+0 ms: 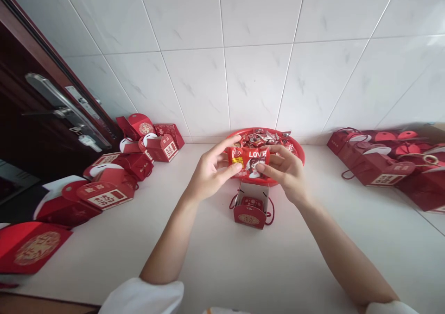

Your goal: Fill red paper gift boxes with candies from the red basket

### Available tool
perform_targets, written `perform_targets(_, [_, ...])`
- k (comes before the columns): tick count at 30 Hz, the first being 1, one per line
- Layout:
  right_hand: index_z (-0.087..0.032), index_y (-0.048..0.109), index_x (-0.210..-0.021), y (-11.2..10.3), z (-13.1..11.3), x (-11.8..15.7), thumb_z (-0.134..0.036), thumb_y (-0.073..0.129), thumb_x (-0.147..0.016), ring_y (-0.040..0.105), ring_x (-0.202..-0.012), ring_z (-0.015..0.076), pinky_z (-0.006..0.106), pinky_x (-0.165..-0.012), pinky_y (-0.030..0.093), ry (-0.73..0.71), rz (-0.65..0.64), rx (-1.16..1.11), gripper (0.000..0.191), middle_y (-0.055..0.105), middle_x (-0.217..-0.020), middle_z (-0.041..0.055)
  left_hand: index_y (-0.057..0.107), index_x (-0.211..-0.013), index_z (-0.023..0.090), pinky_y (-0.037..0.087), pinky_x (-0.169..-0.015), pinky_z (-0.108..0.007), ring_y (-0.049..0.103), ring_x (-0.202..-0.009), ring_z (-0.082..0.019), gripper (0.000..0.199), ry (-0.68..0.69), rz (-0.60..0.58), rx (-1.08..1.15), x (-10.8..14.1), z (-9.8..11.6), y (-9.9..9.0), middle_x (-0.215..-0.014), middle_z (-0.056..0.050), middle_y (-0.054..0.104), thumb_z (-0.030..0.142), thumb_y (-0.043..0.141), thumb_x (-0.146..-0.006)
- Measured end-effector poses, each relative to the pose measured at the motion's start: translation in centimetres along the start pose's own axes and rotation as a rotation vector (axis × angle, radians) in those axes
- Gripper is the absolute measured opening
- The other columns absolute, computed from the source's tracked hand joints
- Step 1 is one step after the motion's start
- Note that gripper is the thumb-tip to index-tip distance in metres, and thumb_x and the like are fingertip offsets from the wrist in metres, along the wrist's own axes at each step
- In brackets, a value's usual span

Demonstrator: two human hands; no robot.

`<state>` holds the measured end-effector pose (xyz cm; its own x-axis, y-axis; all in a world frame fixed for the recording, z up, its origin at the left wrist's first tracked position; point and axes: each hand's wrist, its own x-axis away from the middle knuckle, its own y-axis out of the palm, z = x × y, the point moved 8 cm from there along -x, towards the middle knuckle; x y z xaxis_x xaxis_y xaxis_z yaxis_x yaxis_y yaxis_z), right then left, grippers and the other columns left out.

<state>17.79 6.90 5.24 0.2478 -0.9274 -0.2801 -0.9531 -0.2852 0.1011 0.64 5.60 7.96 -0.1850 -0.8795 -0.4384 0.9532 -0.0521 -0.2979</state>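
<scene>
Between my two hands is a red snack packet [249, 160] printed with "LOVE" and a cartoon figure. My left hand [213, 166] pinches its left end, thumb in front. My right hand [285, 171] grips the right end the same way. Below the packet stands a small red gift box [249, 217] with its top open and cord handles at its sides. A red packet or tin [252, 202] shows inside it. Behind my hands lies a round red tray [299, 153] heaped with small wrapped sweets [261, 138], partly hidden by the hands and the packet.
Several red gift boxes [108, 194] line the left side of the white table [222, 267]. More red boxes [377, 163] crowd the right side. A tiled wall [257, 82] rises behind, and a dark door [38, 101] with a metal handle is at the left.
</scene>
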Motion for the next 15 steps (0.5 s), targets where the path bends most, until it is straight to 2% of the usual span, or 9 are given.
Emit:
perform_targets(2, [-0.023, 0.062, -0.099, -0.5, -0.3, -0.2, -0.050, 0.083, -0.076, 0.072, -0.081, 0.0213, 0.038, -0.075, 0.061, -0.034, 0.021, 0.014, 0.042, 0.075, -0.093, 0.0053, 0.051, -0.147, 0.028, 0.060, -0.085, -0.033, 0.070, -0.101, -0.022, 0.070, -0.033, -0.028, 0.019, 0.0, -0.4, 0.2, -0.126, -0.010, 0.067, 0.031, 0.076, -0.082])
perform_targets(4, [-0.022, 0.064, -0.094, -0.7, -0.7, -0.3, -0.052, 0.081, -0.077, 0.071, -0.081, 0.0217, 0.038, -0.074, 0.060, -0.071, 0.016, 0.059, 0.038, 0.074, -0.090, 0.0055, 0.049, -0.147, 0.027, 0.060, -0.083, -0.033, 0.070, -0.097, -0.021, 0.070, -0.056, -0.050, 0.010, -0.1, -0.7, 0.3, -0.122, -0.010, 0.069, 0.033, 0.075, -0.082])
perform_targets(6, [-0.022, 0.067, -0.091, -1.2, -1.1, -0.5, -0.052, 0.079, -0.079, 0.070, -0.080, 0.0216, 0.036, -0.071, 0.059, -0.111, 0.027, 0.140, 0.035, 0.073, -0.089, 0.0058, 0.055, -0.139, 0.024, 0.059, -0.086, -0.034, 0.070, -0.099, -0.022, 0.057, -0.073, -0.045, -0.028, -0.3, -0.9, 0.0, -0.119, -0.010, 0.069, 0.035, 0.071, -0.086])
perform_targets(9, [-0.021, 0.069, -0.089, -2.2, -1.9, -0.5, -0.049, 0.076, -0.082, 0.067, -0.079, 0.0216, 0.035, -0.069, 0.056, -0.192, 0.063, 0.328, 0.029, 0.072, -0.089, 0.0059, 0.071, -0.108, 0.021, 0.055, -0.093, -0.036, 0.067, -0.106, -0.024, 0.024, -0.063, -0.085, -0.152, -0.5, -1.0, -0.1, -0.113, -0.008, 0.070, 0.036, 0.064, -0.089])
perform_targets(12, [-0.022, 0.070, -0.088, -2.2, -2.2, -0.2, -0.042, 0.072, -0.085, 0.064, -0.075, 0.0203, 0.034, -0.067, 0.052, -0.213, -0.025, 0.519, 0.020, 0.071, -0.086, 0.0046, 0.076, -0.088, 0.022, 0.053, -0.092, -0.035, 0.067, -0.102, -0.023, 0.017, -0.055, -0.268, -0.293, 0.1, -1.4, 1.3, -0.110, -0.007, 0.070, 0.034, 0.063, -0.088])
perform_targets(14, [-0.023, 0.071, -0.089, -1.6, -1.7, 0.1, -0.036, 0.070, -0.085, 0.062, -0.070, 0.0189, 0.033, -0.064, 0.050, -0.172, -0.146, 0.637, 0.014, 0.070, -0.081, 0.0028, 0.078, -0.083, 0.024, 0.053, -0.085, -0.032, 0.068, -0.094, -0.021, 0.018, -0.061, -0.423, -0.348, 0.8, -1.9, 2.8, -0.105, -0.006, 0.072, 0.033, 0.064, -0.087])
perform_targets(15, [-0.024, 0.071, -0.090, -1.2, -1.5, 0.3, -0.034, 0.070, -0.085, 0.061, -0.068, 0.0186, 0.033, -0.063, 0.049, -0.145, -0.204, 0.688, 0.011, 0.070, -0.079, 0.0021, 0.078, -0.078, 0.024, 0.053, -0.079, -0.030, 0.069, -0.088, -0.021, 0.017, -0.057, -0.453, -0.369, 1.1, -2.0, 3.3, -0.100, -0.005, 0.073, 0.032, 0.065, -0.085])
